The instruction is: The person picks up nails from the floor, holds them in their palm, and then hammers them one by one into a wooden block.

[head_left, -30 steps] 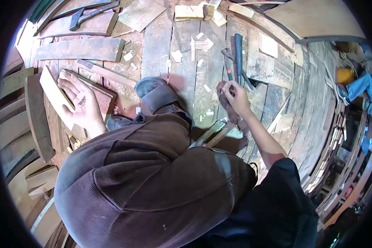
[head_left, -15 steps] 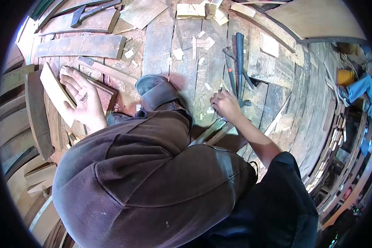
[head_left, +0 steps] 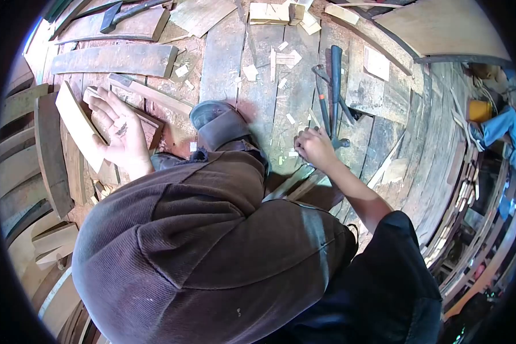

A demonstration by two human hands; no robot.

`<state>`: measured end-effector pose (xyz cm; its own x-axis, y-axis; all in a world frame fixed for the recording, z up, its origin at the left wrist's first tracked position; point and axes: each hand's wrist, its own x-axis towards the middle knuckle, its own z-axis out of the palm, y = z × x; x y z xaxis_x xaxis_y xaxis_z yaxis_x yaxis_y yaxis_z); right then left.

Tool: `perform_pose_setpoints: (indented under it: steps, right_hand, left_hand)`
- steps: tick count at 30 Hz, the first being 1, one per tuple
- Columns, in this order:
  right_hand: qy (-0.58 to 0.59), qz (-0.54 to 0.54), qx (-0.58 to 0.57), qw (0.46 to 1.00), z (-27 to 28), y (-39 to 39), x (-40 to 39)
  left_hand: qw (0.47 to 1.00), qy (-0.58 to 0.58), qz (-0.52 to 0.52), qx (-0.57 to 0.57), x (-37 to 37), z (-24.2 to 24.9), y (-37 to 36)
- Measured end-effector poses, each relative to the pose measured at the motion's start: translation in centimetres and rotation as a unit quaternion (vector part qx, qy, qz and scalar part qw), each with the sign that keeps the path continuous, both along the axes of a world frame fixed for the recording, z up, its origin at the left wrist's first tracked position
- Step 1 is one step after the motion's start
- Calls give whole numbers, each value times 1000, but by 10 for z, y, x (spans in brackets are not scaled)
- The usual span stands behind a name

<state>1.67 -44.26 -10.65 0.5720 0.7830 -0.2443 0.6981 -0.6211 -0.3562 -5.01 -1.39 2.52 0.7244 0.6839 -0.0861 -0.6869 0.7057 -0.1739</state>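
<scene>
Left hand is wide open at ten o'clock, with thin dark bits like nails on its palm; right hand at two o'clock has bent fingers, and I can't tell what it holds. A hammer lies at one o'clock, and a sandal at eleven stands between the hands.

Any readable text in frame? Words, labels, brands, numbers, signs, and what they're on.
None readable.
Hammer and orange-banded tool: no legible markings.
Small pale marks on the trousers: too small to tell if lettering.
Right-side clutter: too dark and blurred to read.
</scene>
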Motion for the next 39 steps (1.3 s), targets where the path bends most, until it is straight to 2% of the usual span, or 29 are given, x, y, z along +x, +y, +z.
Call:
perform_pose_setpoints:
  steps: [5, 17, 18, 20, 23, 24, 25, 26, 28, 30, 32, 35, 39]
  right_hand:
    - [33, 6, -28, 999, 3, 1, 1]
    - [-23, 14, -12, 1000, -11, 2, 0]
    - [15, -17, -1, 1000, -5, 5, 2]
    - [92, -77, 23, 992, 8, 13, 9]
    - [214, -228, 189, 931, 39, 44, 28]
    - [257, -255, 238, 901, 43, 60, 39]
    - [282, -247, 213, 902, 45, 73, 55]
    - [271, -217, 251, 904, 57, 97, 68]
    - [250, -163, 324, 898, 109, 150, 86]
    - [223, -67, 313, 921, 157, 198, 99]
    - [221, 38, 320, 920, 185, 244, 106]
    - [186, 170, 231, 940, 224, 295, 99]
    - [161, 246, 248, 923, 229, 324, 90]
  left_hand:
    - [1000, -8, -1, 6, -1, 2, 0]
    - [1000, -6, 3, 4, 2, 3, -2]
    - [1000, -5, 3, 6, 2, 3, -3]
    - [996, -59, -60, -15, -2, -2, -2]
    - [985, -96, -143, -26, -7, 1, -12]
    - [992, -50, -115, -18, -8, 5, -19]
    - [996, -8, -84, -12, -4, 9, -26]
    - [998, 29, -57, -10, 7, 14, -32]
    - [994, 106, -8, 8, 25, 24, -38]
    - [990, 132, -6, 50, 30, 23, -36]
    - [990, 102, -8, 94, 35, 22, -34]
    - [989, 66, -13, 133, 43, 32, -30]
    - [993, 17, -12, 112, 45, 45, -31]
